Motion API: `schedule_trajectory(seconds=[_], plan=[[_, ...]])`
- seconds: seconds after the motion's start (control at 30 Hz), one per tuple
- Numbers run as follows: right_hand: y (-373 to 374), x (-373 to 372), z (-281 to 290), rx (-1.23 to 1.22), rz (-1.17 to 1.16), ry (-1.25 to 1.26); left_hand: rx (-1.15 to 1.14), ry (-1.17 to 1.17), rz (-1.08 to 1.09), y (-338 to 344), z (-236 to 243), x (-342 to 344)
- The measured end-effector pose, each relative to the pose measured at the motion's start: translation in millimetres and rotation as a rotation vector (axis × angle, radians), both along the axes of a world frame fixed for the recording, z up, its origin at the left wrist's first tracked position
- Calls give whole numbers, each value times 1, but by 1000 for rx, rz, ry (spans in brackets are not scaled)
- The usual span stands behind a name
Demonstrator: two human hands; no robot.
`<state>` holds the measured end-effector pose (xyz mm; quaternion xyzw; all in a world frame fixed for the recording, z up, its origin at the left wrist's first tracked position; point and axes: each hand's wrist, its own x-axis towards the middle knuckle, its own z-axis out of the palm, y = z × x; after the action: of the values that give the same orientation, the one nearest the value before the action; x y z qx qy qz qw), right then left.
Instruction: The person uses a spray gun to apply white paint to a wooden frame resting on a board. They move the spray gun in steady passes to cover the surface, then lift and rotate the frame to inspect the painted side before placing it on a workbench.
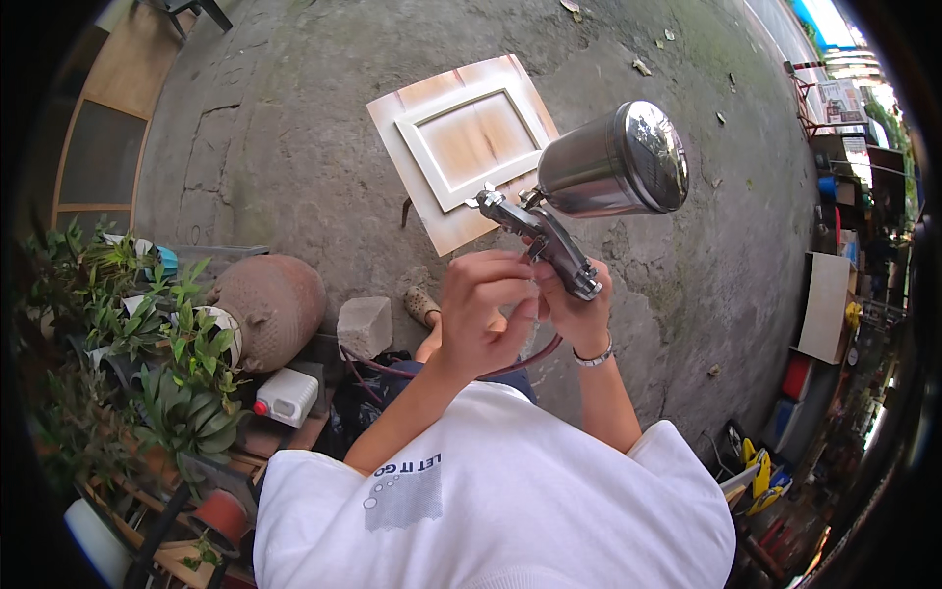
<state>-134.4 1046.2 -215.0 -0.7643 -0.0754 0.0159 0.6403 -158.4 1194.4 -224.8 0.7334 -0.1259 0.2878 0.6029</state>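
Note:
A silver spray gun [557, 243] with a shiny metal paint cup [594, 169] is held up in front of me, its nozzle pointing left. My right hand [581, 312] is wrapped round its handle. Curled fingers of my left hand [489, 304] meet the gun's side near the trigger; what they pinch there is hidden. From below the gun, a dark red hose [542, 355] curves left behind my left forearm. Beyond the gun lies a white rectangular frame [444, 175] on a pale wooden board [395, 110], partly covered by the gun in this view.
A concrete block [365, 326] stands by my foot. Left are a large clay jar [273, 306], a white jug with a red cap [288, 397] and potted plants [177, 358]. A pale panel [824, 306] and cluttered shelves line the right. Concrete ground [677, 314] lies between.

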Motion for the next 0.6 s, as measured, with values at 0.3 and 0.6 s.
schedule_trajectory(seconds=[0.3, 0.6], plan=[[6, -15, -3, -87, 20, -251, 325, -169, -177, 17, 32, 28], [4, -30, -27, -92, -99, -234, 333, -150, -186, 15, 32, 17]])
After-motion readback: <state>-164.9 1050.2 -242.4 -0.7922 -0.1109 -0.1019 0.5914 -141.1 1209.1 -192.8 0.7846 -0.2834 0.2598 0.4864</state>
